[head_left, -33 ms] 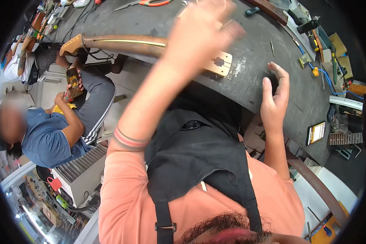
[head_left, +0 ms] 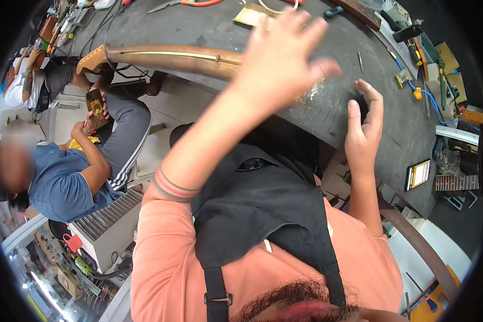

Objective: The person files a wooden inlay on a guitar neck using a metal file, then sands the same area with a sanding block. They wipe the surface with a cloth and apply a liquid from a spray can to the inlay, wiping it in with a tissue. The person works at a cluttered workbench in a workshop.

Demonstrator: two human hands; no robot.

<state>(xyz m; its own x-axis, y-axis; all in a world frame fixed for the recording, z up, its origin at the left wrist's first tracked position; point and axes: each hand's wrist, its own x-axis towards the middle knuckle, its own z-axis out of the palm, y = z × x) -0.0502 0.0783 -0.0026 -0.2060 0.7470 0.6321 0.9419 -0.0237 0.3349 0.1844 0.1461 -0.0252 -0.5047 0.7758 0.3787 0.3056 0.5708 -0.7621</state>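
My left hand (head_left: 284, 61) hovers over the dark workbench (head_left: 327, 48) with its fingers spread and nothing in them. Under it lies a brown wooden guitar neck (head_left: 182, 59), its headstock to the left and a thin pale rod (head_left: 161, 53) along its length. The hand and wrist hide the neck's right end. Just beyond the fingertips are a flat yellowish piece (head_left: 250, 15) and a pale ring-shaped thing (head_left: 276, 6), partly cut off. My right hand (head_left: 364, 129) is raised at the bench's near edge, thumb and fingers apart, holding nothing.
Orange-handled pliers (head_left: 201, 2) lie at the far edge. A thin metal bit (head_left: 360, 61), a phone (head_left: 417, 175), a fretboard piece (head_left: 456, 183) and a blue cable (head_left: 440, 112) lie to the right. A seated person (head_left: 64, 182) holds a phone at left.
My left hand has come nearer and slightly right, its fingers spreading. The yellowish piece and the ring now show, while the neck's right end is covered. My right hand has hardly moved.
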